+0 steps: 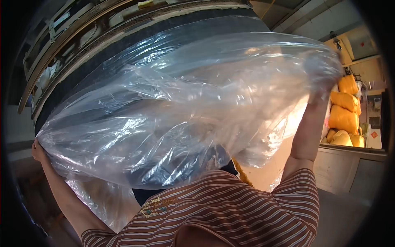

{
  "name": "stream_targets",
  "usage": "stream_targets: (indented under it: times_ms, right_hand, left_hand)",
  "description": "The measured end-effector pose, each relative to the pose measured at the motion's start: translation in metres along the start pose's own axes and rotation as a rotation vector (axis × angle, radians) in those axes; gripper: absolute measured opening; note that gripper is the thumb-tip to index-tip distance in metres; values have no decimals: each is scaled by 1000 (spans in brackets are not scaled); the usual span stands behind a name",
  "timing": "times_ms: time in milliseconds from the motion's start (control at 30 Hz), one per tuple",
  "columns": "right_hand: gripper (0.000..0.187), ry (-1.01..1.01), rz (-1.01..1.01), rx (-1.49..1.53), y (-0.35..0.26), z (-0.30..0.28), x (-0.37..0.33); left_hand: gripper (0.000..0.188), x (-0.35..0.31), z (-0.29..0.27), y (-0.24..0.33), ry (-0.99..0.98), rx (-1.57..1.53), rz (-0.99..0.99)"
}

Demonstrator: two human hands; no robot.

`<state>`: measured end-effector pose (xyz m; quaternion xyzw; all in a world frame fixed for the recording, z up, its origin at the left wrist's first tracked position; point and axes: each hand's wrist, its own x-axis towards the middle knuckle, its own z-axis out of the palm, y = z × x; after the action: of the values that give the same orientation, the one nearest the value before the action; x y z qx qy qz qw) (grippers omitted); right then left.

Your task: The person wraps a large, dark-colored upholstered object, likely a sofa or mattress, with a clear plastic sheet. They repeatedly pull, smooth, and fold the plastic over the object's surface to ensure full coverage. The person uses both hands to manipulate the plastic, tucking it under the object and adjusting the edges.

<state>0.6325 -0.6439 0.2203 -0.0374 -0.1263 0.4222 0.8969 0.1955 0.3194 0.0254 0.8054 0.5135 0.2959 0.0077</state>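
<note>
Clear plastic film spread wide between two raised hands

The clear plastic film (185, 103) lies across the middle of the view, stretched from one hand to the other in front of the wearer's torso, above a dark flat surface (92, 61). Whether it is a bag or a single sheet I cannot tell; no contents can be made out in it — only dark and brownish tones through the creases.

The left hand (37, 151) is clamped on the film's gathered left corner, with folds fanning out from the grip. The right hand (323, 76) is raised at the film's far right end, blurred and seen through the plastic; whether its fingers are closed on the film I cannot tell.

At the right, orange bundles (344, 118) are stacked in a warmly lit space above a pale cabinet (335, 166). At least five can be counted, some partly hidden behind others; what is inside them cannot be seen. One small red diamond-shaped decoration (374, 134) shows just beside the stack.

Counted otherwise: two bare forearms, one brown striped shirt (222, 206), one small yellow object (145, 4) on the long frame (78, 35) at the upper left — and more clear plastic (101, 199) hanging below the left forearm
</note>
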Motion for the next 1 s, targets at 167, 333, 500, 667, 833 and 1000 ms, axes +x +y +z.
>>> stream_targets:
  times_ms: [167,333,500,667,833,1000]
  right_hand:
    - [12,642,-346,-1499,-28,-47,14]
    - [21,1009,377,-1994,22,-159,-28]
    - [37,949,469,-1914,48,-166,-71]
    - [50,614,122,-1943,81,-97,-37]
    - [35,116,-230,-2234,134,-102,26]
    - [21,417,-517,-1677,133,-65,50]
  left_hand:
    - [49,1,12,14,49,17,-12]
    - [52,8,2,-24,41,7,7]
    - [53,7,7,-12,48,7,2]
    - [53,10,2,-21,1,-2,-28]
    - [50,12,8,-15,31,2,-5]
    - [48,6,8,-17,7,-50,93]
